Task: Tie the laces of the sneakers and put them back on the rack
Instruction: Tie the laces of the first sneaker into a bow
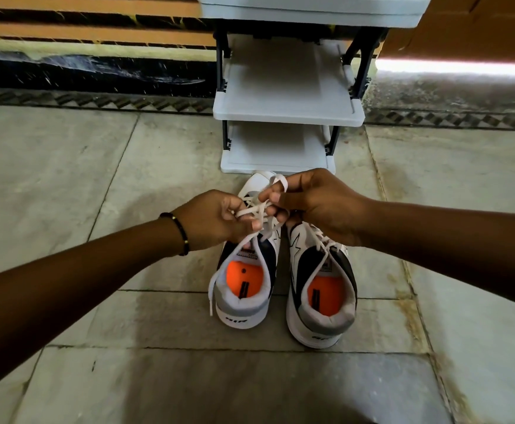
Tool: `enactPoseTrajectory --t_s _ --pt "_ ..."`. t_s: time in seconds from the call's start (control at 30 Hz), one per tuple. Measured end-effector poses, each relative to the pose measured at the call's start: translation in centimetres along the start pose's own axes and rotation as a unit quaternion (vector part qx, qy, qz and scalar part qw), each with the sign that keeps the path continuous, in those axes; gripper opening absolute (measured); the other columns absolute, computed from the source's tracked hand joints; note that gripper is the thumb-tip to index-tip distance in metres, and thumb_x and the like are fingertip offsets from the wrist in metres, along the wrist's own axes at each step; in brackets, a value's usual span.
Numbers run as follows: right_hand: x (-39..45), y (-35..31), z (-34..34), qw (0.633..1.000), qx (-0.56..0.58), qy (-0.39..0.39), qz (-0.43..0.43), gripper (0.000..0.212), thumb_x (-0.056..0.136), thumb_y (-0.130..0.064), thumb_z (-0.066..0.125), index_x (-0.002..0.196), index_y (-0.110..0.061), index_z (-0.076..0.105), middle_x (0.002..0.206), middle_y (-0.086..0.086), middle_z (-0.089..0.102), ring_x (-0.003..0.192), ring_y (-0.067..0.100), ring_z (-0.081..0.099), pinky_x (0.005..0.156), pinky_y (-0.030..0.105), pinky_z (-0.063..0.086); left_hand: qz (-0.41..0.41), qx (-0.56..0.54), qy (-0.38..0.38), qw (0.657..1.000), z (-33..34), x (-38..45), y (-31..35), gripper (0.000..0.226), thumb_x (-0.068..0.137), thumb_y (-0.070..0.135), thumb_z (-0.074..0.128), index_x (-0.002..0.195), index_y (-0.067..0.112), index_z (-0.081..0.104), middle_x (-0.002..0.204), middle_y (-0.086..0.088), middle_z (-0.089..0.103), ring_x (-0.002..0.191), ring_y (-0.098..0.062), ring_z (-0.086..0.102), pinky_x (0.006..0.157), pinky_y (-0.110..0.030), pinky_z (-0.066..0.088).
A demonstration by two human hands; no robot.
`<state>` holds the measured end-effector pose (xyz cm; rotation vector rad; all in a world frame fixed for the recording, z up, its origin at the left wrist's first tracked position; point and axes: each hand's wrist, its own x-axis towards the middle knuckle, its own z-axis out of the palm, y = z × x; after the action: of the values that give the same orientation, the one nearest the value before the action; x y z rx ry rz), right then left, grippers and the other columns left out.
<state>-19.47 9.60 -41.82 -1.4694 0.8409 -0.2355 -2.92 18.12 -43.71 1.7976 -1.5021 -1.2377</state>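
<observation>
Two white, grey and navy sneakers with orange insoles stand side by side on the floor, heels toward me. Over the left sneaker (244, 304) both hands pinch its white lace (254, 209). My left hand (216, 221) grips one strand, and a loose end trails down the shoe's left side. My right hand (314, 203) holds a loop of the same lace and hides the front of the right sneaker (323, 301), whose lace lies loose. The white shoe rack (287, 117) stands just beyond the toes.
The rack has several white shelves on dark posts, with nothing on the two lower ones. It backs onto a wall with a dark patterned skirting. Grey stone floor tiles spread around the shoes on every side.
</observation>
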Motion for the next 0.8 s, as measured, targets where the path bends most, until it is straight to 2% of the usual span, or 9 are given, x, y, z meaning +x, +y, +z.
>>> enactPoseTrajectory --t_s 0.1,0.17,0.27,0.37,0.4,0.5,0.57,0.67,0.8 --pt "-0.2 0.2 0.0 1.000 -0.012 -0.002 -0.005 0.016 0.087 -0.005 0.057 0.097 -0.001 0.069 0.071 0.004 0.067 0.059 0.011 0.058 0.061 0.026 0.047 0.005 0.252 0.160 0.955 0.6 0.1 -0.6 0.045 0.077 0.053 0.060 0.046 0.024 0.046 0.055 0.006 0.050 0.058 -0.014 0.049 0.060 -0.025 0.037" --pt "-0.3 0.2 0.2 1.000 -0.015 -0.008 -0.011 0.015 0.087 -0.005 0.058 0.095 -0.003 0.070 0.071 0.005 0.067 0.059 0.011 0.058 0.061 0.026 0.046 -0.010 0.282 0.198 0.939 1.1 0.1 -0.8 0.043 0.073 0.061 0.050 0.051 0.024 0.055 0.073 0.000 0.056 0.073 -0.020 0.053 0.073 -0.032 0.042" --pt "-0.3 -0.2 0.3 1.000 -0.015 -0.004 -0.024 0.016 0.087 -0.003 0.058 0.097 -0.001 0.070 0.072 0.007 0.068 0.056 0.009 0.060 0.056 0.020 0.048 -0.042 0.031 0.163 0.985 1.2 0.3 0.2 0.025 0.078 0.040 0.055 0.072 0.021 0.072 0.078 -0.002 0.063 0.077 -0.017 0.059 0.076 -0.030 0.048" --pt "-0.4 -0.4 0.4 0.999 -0.029 0.026 -0.032 0.017 0.086 0.002 0.057 0.099 0.007 0.067 0.071 0.011 0.066 0.048 0.002 0.060 0.047 0.012 0.045 -0.091 -0.226 0.088 0.966 1.2 0.3 1.8 0.023 0.089 0.005 0.048 0.105 0.006 0.064 0.081 0.000 0.062 0.064 -0.006 0.062 0.047 -0.005 0.046" --pt "-0.4 -0.4 0.4 0.998 -0.039 0.038 -0.033 0.017 0.085 0.002 0.058 0.098 0.007 0.068 0.071 0.011 0.066 0.048 0.000 0.060 0.046 0.011 0.045 -0.094 -0.265 0.076 0.957 1.2 0.2 2.0 0.023 0.090 0.006 0.045 0.105 0.009 0.062 0.083 0.001 0.061 0.062 -0.002 0.064 0.044 -0.007 0.046" --pt "-0.1 -0.5 0.2 0.987 -0.123 0.087 -0.049 0.017 0.087 -0.017 0.061 0.086 -0.005 0.073 0.072 0.006 0.071 0.056 0.005 0.062 0.054 0.018 0.047 -0.089 -0.303 0.103 0.943 0.8 0.3 2.2 0.017 0.093 0.022 0.044 0.085 0.023 0.060 0.081 0.012 0.060 0.069 0.003 0.061 0.057 -0.018 0.046" --pt "0.0 -1.0 -0.3 0.965 -0.218 0.129 -0.065 0.025 0.089 -0.027 0.058 0.075 -0.012 0.072 0.069 0.003 0.071 0.055 0.007 0.060 0.054 0.020 0.049 -0.087 -0.302 0.149 0.938 0.5 0.8 1.9 0.025 0.095 0.027 0.041 0.074 0.025 0.055 0.081 0.014 0.057 0.079 0.000 0.054 0.060 -0.020 0.034" --pt "0.0 -1.9 -1.3 0.911 -0.386 0.128 -0.073 0.031 0.089 -0.025 0.055 0.067 -0.006 0.067 0.069 0.012 0.070 0.048 0.016 0.054 0.046 0.023 0.043 -0.119 -0.295 0.196 0.928 -0.3 1.0 0.3 0.034 0.097 0.032 0.036 0.067 0.025 0.052 0.081 0.012 0.060 0.080 -0.001 0.054 0.062 -0.023 0.027" --pt "-0.6 -2.1 -2.3 0.780 -0.617 0.101 0.004 0.033 0.082 -0.024 0.056 0.054 -0.013 0.042 0.058 0.004 0.046 0.049 0.016 0.041 0.046 0.022 0.030 -0.193 -0.294 0.248 0.903 -1.9 0.6 -2.7 0.034 0.094 0.037 0.040 0.064 0.025 0.052 0.062 0.015 0.061 0.076 -0.003 0.059 0.069 -0.029 0.027"
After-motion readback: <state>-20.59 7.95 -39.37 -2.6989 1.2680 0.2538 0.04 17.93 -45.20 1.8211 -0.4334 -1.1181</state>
